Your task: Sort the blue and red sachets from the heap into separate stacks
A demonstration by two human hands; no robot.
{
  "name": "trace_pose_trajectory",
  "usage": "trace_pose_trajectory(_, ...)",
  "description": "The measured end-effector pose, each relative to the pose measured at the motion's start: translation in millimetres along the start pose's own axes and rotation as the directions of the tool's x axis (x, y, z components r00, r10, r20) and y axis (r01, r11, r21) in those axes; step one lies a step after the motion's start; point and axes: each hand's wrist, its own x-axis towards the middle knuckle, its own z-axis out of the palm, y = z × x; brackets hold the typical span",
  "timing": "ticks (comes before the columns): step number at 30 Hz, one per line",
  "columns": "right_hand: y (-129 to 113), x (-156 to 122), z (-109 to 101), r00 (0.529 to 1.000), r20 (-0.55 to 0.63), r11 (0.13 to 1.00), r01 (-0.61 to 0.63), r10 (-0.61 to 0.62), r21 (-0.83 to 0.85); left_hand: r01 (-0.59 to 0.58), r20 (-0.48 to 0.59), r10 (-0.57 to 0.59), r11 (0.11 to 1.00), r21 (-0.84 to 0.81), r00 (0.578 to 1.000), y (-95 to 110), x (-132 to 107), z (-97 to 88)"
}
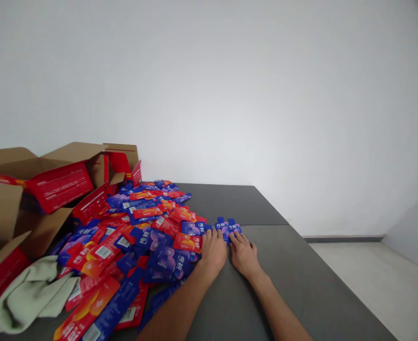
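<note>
Two small blue packets with purple fruit pictures and white lettering lie side by side on the dark table, the left packet (221, 225) and the right packet (234, 227). My left hand (214, 248) lies palm down, its fingers stretched over the edge of the pile and beside the left packet. My right hand (243, 253) rests with stretched fingers on the lower part of the right packet. Both hands cover parts of what lies beneath them. Close to my left hand is a red-orange packet (187, 243) at the pile's edge.
A loose pile of blue and red-orange packets (159, 239) spreads over the left of the table. Open cardboard boxes (61, 184) stand behind it at the far left. A pale green cloth (34, 293) lies at front left. The table's right edge slants beside my right arm.
</note>
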Motion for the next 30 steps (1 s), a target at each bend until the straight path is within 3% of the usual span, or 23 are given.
trace_pose_trajectory(6, -15, 1, 2, 1.000, 0.006, 0.998, 0.028, -0.028, -0.061, -0.003, -0.036, 0.006, 0.995, 0.101, 0.999, -40, -6, -14.7)
trace_pose_trajectory(12, -27, 0, 2, 0.994, 0.108, 0.997, 0.030, -0.021, -0.077, -0.053, -0.011, 0.055, 0.991, 0.122, 0.998, -73, -18, -18.5)
trace_pose_trajectory(18, -39, -16, 0, 0.988, 0.141, 0.996, 0.076, -0.068, -0.048, -0.075, -0.018, 0.078, 0.985, 0.158, 0.997, -93, -32, -31.1)
trace_pose_trajectory(25, -48, -24, -2, 0.990, 0.128, 0.995, 0.071, -0.061, -0.070, -0.089, -0.100, 0.110, 0.976, 0.199, 0.989, -108, -53, -50.0)
trace_pose_trajectory(30, -75, -21, -8, 0.996, -0.006, 0.995, 0.092, -0.092, -0.037, -0.051, -0.145, 0.080, 0.980, 0.190, 0.986, -104, -58, -63.9)
